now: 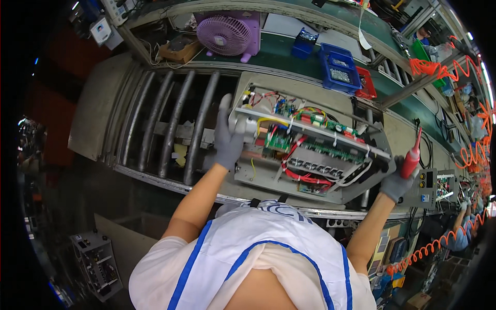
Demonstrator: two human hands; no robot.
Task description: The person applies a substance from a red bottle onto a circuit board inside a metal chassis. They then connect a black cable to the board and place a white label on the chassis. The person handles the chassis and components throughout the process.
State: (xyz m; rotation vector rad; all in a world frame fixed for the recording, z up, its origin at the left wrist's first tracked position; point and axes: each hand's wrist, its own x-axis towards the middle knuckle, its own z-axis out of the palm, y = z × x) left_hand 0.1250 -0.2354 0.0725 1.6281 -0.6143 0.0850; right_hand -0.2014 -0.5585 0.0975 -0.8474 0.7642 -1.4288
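the left hand (pixel 229 139) spreads wide at the left end of an open chassis (pixel 313 135); the right hand (pixel 397 185), at its right end, grips a red pointed tool (pixel 411 163).

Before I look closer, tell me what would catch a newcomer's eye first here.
First, the open metal chassis in the middle, full of green circuit boards and red wires. Then the red pointed tool in the gloved right hand, beside the chassis's right end. The purple fan near the top and coiled orange hoses down the right side follow.
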